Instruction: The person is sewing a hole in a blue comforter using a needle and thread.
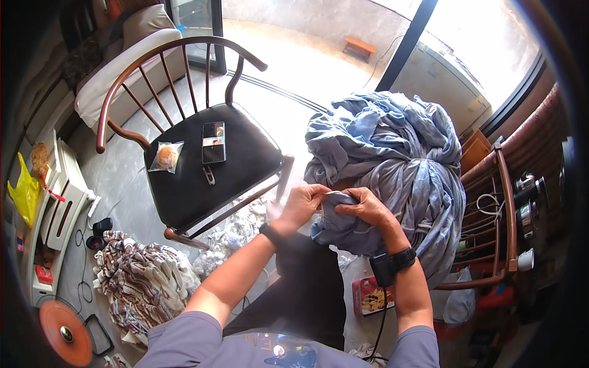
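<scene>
Both hands pinch the edge of a piece of blue-grey cloth [343, 221] in front of my body. My left hand [306, 202] holds a pale strip at the edge between thumb and fingers. My right hand [370, 207] grips a fold just to the right of it. Behind and beside the hands stands a large bundle of similar cloth [391, 142], cinched with a tie. Each wrist wears a dark band, and the right one also carries a black box with a cable. A black-seated wooden chair [248, 133] stands beyond my left hand.
On the chair lie a phone [214, 142], a wrapped round snack [167, 157] and small thread snips [209, 175]. White scraps [230, 234] and a heap of patterned knitwear [142, 280] lie on the floor, near an orange fan [66, 333]. A decorated tin [368, 296] sits by my right forearm.
</scene>
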The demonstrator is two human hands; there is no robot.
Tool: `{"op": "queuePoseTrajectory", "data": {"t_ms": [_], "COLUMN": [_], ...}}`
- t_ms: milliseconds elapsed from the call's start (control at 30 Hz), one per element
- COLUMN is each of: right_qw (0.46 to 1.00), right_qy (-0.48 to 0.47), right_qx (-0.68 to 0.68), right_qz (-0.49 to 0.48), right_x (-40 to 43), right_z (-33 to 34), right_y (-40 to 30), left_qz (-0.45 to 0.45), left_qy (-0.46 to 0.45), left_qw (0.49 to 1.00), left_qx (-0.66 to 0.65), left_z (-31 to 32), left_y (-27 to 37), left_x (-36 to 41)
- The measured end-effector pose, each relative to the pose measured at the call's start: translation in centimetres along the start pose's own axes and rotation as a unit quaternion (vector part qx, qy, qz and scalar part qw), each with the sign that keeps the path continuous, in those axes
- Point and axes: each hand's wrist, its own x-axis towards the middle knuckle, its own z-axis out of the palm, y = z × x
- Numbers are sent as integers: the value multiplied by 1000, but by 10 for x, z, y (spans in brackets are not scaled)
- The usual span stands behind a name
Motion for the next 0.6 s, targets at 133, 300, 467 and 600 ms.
{"op": "queuePoseTrajectory", "data": {"t_ms": [133, 300, 467, 600], "right_qw": [998, 999, 999, 999], "right_qy": [3, -15, -14, -12], "right_qx": [30, 2, 6, 6], "right_qz": [54, 45, 32, 29], "right_x": [0, 0, -4, -2], "right_z": [2, -3, -10, -1], "right_y": [2, 9, 21, 9], "left_qz": [11, -106, -212, -11], "left_qy": [25, -73, -5, 480], "left_qw": [1000, 984, 968, 782], "left_qx": [-6, -126, -136, -398], "left_z": [-6, -19, -138, -380], "left_y": [-8, 1, 28, -6], "left_x": [-6, -18, -97, -236]}}
